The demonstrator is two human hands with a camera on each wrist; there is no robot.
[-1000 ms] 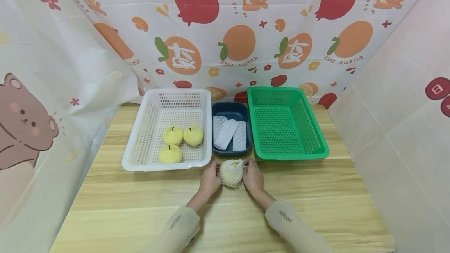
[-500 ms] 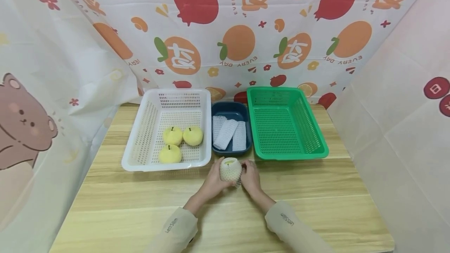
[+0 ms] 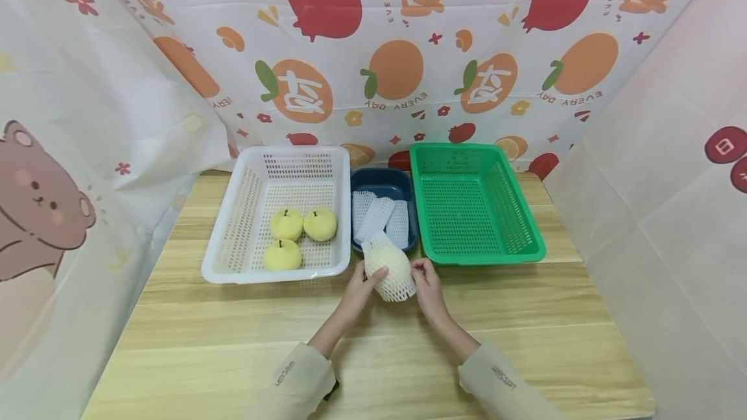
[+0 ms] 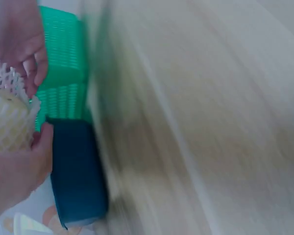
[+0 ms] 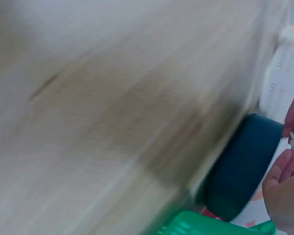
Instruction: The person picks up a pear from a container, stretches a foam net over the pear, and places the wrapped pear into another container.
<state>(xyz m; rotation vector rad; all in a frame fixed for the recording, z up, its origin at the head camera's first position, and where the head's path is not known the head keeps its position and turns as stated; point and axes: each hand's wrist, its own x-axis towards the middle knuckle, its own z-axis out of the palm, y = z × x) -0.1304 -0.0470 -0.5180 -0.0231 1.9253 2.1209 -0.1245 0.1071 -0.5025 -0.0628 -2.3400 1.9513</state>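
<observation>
In the head view a round yellow pear in a white foam net sleeve (image 3: 390, 267) is tilted above the table's front part. My left hand (image 3: 357, 293) grips it from the left, the thumb laid across the net. On the right side my right hand (image 3: 430, 288) has its curled fingertips at the net's edge and seems to pinch it. The left wrist view shows the netted pear (image 4: 9, 122) above my left hand (image 4: 17, 174), with the net's open end spread towards my right hand (image 4: 22, 44). My right hand (image 5: 286, 196) partly shows in the right wrist view.
A white basket (image 3: 218, 258) holds 3 bare yellow pears (image 3: 283, 255). Beside it a dark blue tray (image 3: 382, 177) holds several flat white foam nets (image 3: 398, 224), partly behind the netted pear. A green basket (image 3: 484, 258) stands to the right, on the wooden table (image 3: 525, 342).
The netted pear has been raised and tipped, its lower net end now towards me. My left hand's thumb has moved onto its front; my right hand has shifted slightly right.
</observation>
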